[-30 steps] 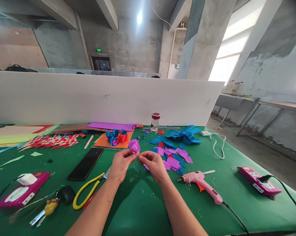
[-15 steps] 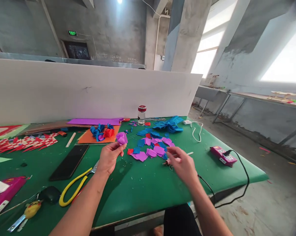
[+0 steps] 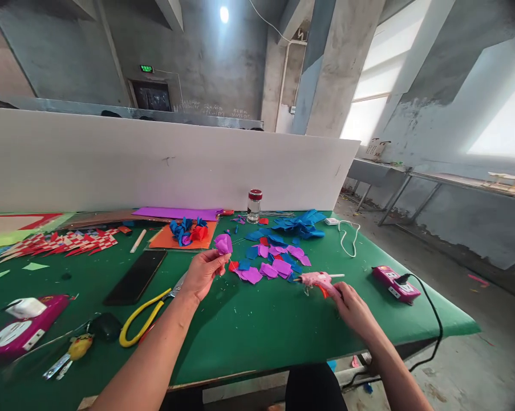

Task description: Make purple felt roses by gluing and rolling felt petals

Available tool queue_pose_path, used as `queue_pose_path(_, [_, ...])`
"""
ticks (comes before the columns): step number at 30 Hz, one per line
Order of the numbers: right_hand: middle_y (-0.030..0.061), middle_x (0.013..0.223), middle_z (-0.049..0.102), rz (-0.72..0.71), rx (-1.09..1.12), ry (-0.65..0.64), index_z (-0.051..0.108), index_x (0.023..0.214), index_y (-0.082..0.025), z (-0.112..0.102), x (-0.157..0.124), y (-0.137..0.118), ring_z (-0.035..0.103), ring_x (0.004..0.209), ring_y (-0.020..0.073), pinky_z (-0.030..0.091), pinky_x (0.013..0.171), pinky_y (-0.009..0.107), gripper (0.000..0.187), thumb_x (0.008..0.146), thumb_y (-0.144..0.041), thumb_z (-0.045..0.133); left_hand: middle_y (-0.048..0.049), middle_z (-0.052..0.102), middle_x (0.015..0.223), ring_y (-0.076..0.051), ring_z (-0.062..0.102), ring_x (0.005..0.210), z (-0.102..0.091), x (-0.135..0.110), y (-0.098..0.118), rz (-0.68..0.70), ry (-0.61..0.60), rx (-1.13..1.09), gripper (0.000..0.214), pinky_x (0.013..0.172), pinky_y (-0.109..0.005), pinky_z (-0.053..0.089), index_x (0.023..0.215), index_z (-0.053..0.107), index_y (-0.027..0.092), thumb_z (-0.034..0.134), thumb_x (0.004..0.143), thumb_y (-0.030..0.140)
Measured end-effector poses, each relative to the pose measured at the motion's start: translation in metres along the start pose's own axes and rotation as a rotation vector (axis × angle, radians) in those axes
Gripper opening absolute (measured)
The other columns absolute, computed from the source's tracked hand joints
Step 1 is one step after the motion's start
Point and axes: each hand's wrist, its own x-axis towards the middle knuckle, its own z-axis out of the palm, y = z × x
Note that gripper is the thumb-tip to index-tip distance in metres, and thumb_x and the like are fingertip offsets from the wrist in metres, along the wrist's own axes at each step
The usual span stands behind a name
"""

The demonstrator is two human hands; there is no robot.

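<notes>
Pinched between the fingertips of my left hand (image 3: 206, 271) is a purple paper flower (image 3: 223, 244), held above the table. My right hand (image 3: 355, 305) has its fingers round the handle of a pink glue gun (image 3: 319, 279), whose nozzle points left and whose white glue stick shows at the back. Between the hands, purple paper petals (image 3: 251, 275) lie scattered with blue and red pieces. Behind them is a heap of blue paper petals (image 3: 302, 224). Finished-looking blue and red paper flowers (image 3: 189, 230) rest on an orange sheet (image 3: 158, 242).
Yellow-handled scissors (image 3: 144, 319) and a black phone (image 3: 135, 278) lie at the left. A red-lidded jar (image 3: 254, 206) stands by the white partition (image 3: 197, 165). A magenta power strip (image 3: 396, 283) with a black cord sits right; another magenta one (image 3: 30, 325) is at left.
My right hand has moved down and right and taken hold of the glue gun's handle. The left hand still holds the purple flower. The whole view has shifted slightly.
</notes>
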Motion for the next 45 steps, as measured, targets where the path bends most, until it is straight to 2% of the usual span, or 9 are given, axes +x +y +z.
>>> queue_pose_path(4, [0.0050,0.075,0.066,0.123,0.336,-0.075,0.056,0.096,-0.022,-0.010,0.001,-0.037,0.063,0.070,0.0221,0.048,0.064,0.032,0.042,0.086,-0.062,0.046,0.0017,0.056,0.060,-0.005,0.044,0.049,0.000,0.000,-0.002,-0.014,-0.020,-0.011,0.022,0.046,-0.020,0.036,0.066,0.072,0.014,0.086,0.057,0.029])
queue_pose_path(8, [0.0045,0.073,0.066,0.148,0.644,-0.080,0.055,0.109,-0.017,0.001,0.006,-0.095,0.061,0.064,0.0199,0.044,0.054,0.027,0.060,0.075,-0.066,0.060,0.0016,0.056,0.060,-0.005,0.044,0.049,0.000,-0.001,-0.003,-0.031,-0.032,-0.012,0.023,0.046,-0.020,0.036,0.066,0.072,0.013,0.086,0.056,0.029])
queue_pose_path(12, [0.0013,0.067,0.060,0.134,0.738,-0.116,0.060,0.098,-0.015,0.022,0.011,-0.136,0.054,0.057,0.0155,0.040,0.048,0.024,0.054,0.073,-0.062,0.066,0.0017,0.056,0.060,-0.005,0.044,0.048,-0.001,-0.001,-0.003,-0.027,-0.025,-0.013,0.026,0.045,-0.020,0.036,0.068,0.072,0.013,0.087,0.055,0.031])
queue_pose_path(16, [-0.0004,0.067,0.059,0.069,0.772,-0.113,0.057,0.115,-0.015,0.038,0.012,-0.158,0.050,0.054,0.0134,0.040,0.049,0.024,0.054,0.081,-0.057,0.058,0.0017,0.056,0.059,-0.005,0.043,0.047,0.001,-0.003,0.000,-0.033,-0.012,-0.011,0.030,0.044,-0.019,0.034,0.068,0.072,0.013,0.088,0.052,0.032])
queue_pose_path(20, [0.0035,0.079,0.066,-0.059,0.643,-0.033,0.054,0.118,-0.017,0.045,0.008,-0.170,0.054,0.060,0.0148,0.042,0.052,0.024,0.044,0.088,-0.050,0.051,0.0016,0.055,0.059,-0.005,0.041,0.046,0.003,-0.005,0.002,-0.035,-0.004,-0.007,0.031,0.044,-0.020,0.033,0.067,0.071,0.012,0.088,0.051,0.033])
queue_pose_path(27, [-0.0005,0.065,0.062,-0.192,0.378,0.045,0.055,0.106,-0.018,0.042,0.001,-0.175,0.049,0.051,0.0135,0.037,0.047,0.023,0.027,0.092,-0.040,0.045,0.0021,0.053,0.058,-0.006,0.041,0.046,0.003,-0.006,0.002,0.028,0.002,0.088,0.029,0.045,-0.022,0.031,0.065,0.069,0.013,0.085,0.056,0.037])
queue_pose_path(32, [0.0006,0.067,0.064,-0.238,0.323,0.037,0.053,0.113,-0.018,0.039,-0.001,-0.180,0.054,0.051,0.0152,0.041,0.050,0.024,0.030,0.093,-0.037,0.043,0.0018,0.054,0.059,-0.006,0.041,0.047,0.002,-0.007,0.001,0.046,-0.002,0.130,0.029,0.046,-0.022,0.031,0.066,0.070,0.013,0.083,0.059,0.038])
queue_pose_path(37, [0.0078,0.091,0.071,-0.259,0.311,0.023,0.048,0.126,-0.019,0.040,-0.003,-0.181,0.067,0.075,0.0209,0.050,0.065,0.028,0.036,0.095,-0.034,0.040,0.0014,0.054,0.060,-0.006,0.041,0.047,0.002,-0.007,0.002,0.040,-0.001,0.131,0.030,0.046,-0.022,0.032,0.067,0.071,0.014,0.083,0.059,0.039])
queue_pose_path(45, [0.0086,0.097,0.072,-0.286,0.261,0.040,0.049,0.122,-0.020,0.039,-0.001,-0.182,0.069,0.078,0.0211,0.051,0.066,0.028,0.030,0.095,-0.031,0.039,0.0016,0.054,0.060,-0.006,0.041,0.046,0.002,-0.007,0.002,0.034,0.007,0.111,0.032,0.046,-0.022,0.031,0.068,0.072,0.014,0.084,0.056,0.040])
